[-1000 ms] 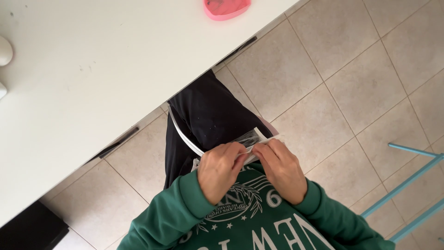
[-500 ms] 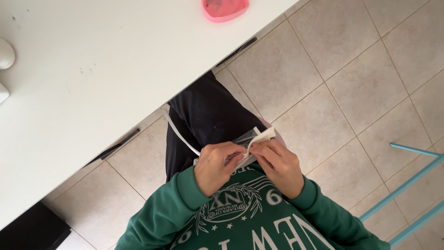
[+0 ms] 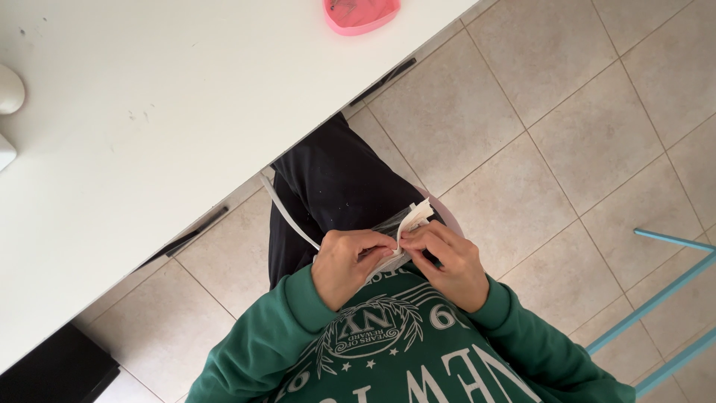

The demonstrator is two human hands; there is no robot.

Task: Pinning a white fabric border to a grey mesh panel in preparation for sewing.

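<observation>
A small clear plastic packet (image 3: 399, 224) with a white paper piece standing up from it is held over the person's lap, in front of the green sweatshirt (image 3: 388, 351), well off the near edge of the white worktop (image 3: 149, 112). Both hands meet on it: the left hand (image 3: 349, 265) is curled, its thumb and fingertips pinching the packet's left side, and the right hand (image 3: 447, 261) pinches the right side, with the finger ends of the two hands touching or all but touching at the packet's top. The lower part of the packet is hidden behind the fingers. A thin white strip (image 3: 287, 216) runs from under the left hand up and leftward across the black trousers (image 3: 335, 186) toward the worktop's near edge.

Beyond the hands, the trousers reach under the worktop edge. On the worktop, a pink dish (image 3: 362, 11) sits at the far edge near the right corner, cut by the top of the picture, well apart from the hands. Two white rounded things (image 3: 9, 89) show at the worktop's left edge, only partly in view. Beige floor tiles (image 3: 559, 134) spread to the right, and a light blue metal frame (image 3: 656, 298) crosses the lower right corner. A black object (image 3: 56, 369) lies on the floor at lower left
</observation>
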